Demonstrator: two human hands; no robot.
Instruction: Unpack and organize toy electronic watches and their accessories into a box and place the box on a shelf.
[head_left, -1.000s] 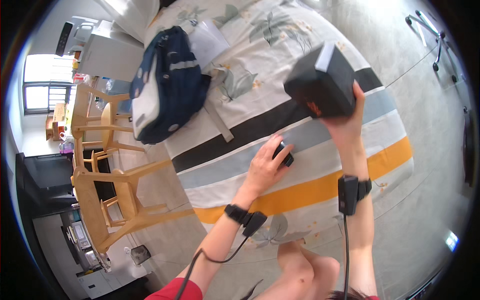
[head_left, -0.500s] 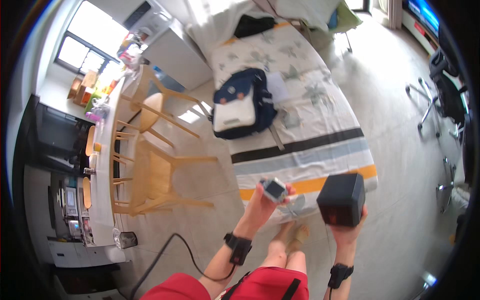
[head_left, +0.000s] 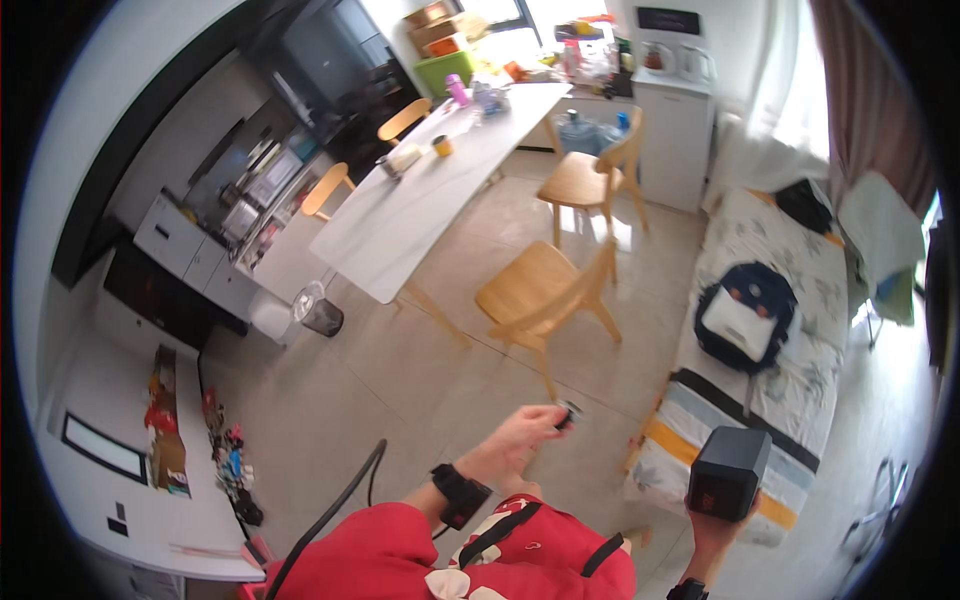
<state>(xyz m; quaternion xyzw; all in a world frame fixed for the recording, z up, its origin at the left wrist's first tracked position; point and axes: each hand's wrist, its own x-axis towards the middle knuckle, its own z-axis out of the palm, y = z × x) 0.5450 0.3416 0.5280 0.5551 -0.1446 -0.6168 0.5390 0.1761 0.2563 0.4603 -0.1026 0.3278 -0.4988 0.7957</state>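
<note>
In my left hand [head_left: 522, 440] is a small silver device with a dark face [head_left: 568, 416], pinched between thumb and fingers in front of my body. What kind of device it is, I cannot make out. On the right, my right hand [head_left: 715, 512] grips a black box with rounded edges [head_left: 732, 470] from below. The box is held up in front of the near end of a bed with a striped, flowered cover [head_left: 690, 440]. Black straps with small modules circle both wrists, and a cable trails from the left one.
A dark blue and white backpack [head_left: 745, 322] lies on the bed. Two wooden chairs [head_left: 535, 290] stand beside a long white table [head_left: 400, 232] holding cups and bottles. A trash bin [head_left: 318, 312] sits by the table's near end. At lower left is a white counter [head_left: 150, 520].
My view has swung left, so the table and chairs now fill the middle and the bed sits at the right. Both hands still hold the same things; the silver device is now turned more edge-on.
</note>
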